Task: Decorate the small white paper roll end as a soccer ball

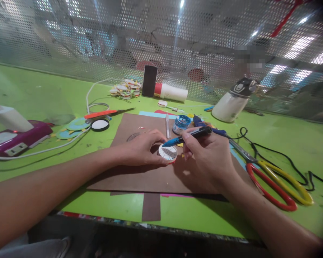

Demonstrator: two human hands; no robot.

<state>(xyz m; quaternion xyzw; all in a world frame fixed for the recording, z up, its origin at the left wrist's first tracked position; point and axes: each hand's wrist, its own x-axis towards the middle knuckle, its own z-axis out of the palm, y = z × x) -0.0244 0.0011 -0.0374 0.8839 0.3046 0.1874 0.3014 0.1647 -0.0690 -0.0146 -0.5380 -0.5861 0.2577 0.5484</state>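
My left hand [148,148] grips the edge of a small round white disc [168,154] with a red rim and dark lines on its face, between thumb and fingers. In my right hand [207,154] is a black and blue marker [193,135], its blue end at the disc's upper face. Whether the tip touches the surface I cannot tell. Both hands are above a brown board [140,179]. Just behind the disc stand a blue-patterned round tub [181,124] and a slim whitish stick [167,126].
Scissors [274,175] with red and yellow handles lie at the right by a black cord [282,154]. A purple power strip [24,138], an orange cutter [102,113] and a black-rimmed lid [99,124] are at the left. Behind stand a phone [149,81] and a white bottle [230,104].
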